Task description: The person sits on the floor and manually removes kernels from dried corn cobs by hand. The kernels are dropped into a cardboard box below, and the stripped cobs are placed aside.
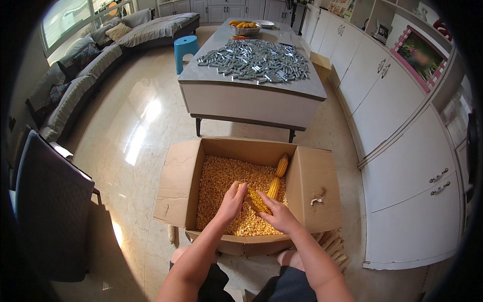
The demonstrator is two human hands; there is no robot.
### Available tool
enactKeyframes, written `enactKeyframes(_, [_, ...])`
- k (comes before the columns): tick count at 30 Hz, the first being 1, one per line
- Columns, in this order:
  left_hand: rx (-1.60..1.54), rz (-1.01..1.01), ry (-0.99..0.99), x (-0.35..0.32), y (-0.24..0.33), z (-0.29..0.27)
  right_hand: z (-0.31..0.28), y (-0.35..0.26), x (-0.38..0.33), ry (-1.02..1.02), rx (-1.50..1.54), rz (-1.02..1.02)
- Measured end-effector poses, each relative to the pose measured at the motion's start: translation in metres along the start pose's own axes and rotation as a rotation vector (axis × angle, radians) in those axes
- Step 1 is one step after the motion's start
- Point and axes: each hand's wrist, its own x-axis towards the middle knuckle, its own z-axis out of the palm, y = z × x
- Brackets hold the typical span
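Above an open cardboard box (173,168), my left hand (232,202) grips the upper left end of a yellow corn cob (258,202). The fingers of my right hand (278,216) wrap round the cob's lower right side, so it lies slanted between both hands. Loose corn kernels (221,176) cover the inside of the box in a thick layer. Along the box's right wall rest two more cobs, one (282,166) in the far corner and another (273,188) just nearer, close to my right hand.
Beyond the box stands a grey-topped table (196,75) with a pile of small silvery cylinders (256,59) and a metal bowl (244,30) of corn. Bare cobs (332,246) lie by my right leg. A blue stool (186,48) stands left of the table; white cabinets (402,211) line the right.
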Motion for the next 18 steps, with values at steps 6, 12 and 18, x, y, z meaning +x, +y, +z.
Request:
enactKeyframes(6, [-0.074, -0.012, -0.060, -0.0034, 0.0002, -0.0025, -0.0095, -0.0048, 0.0000, -0.021, 0.098, 0.017])
enactKeyframes(12, [-0.046, 0.028, -0.077, -0.0021, -0.0025, -0.0035, -0.0079, -0.0035, -0.0003, -0.004, 0.130, 0.010])
enactKeyframes(18, [-0.216, 0.028, -0.108, 0.0001, 0.0017, -0.0035, -0.0099, -0.0059, 0.0004, 0.073, 0.140, 0.079])
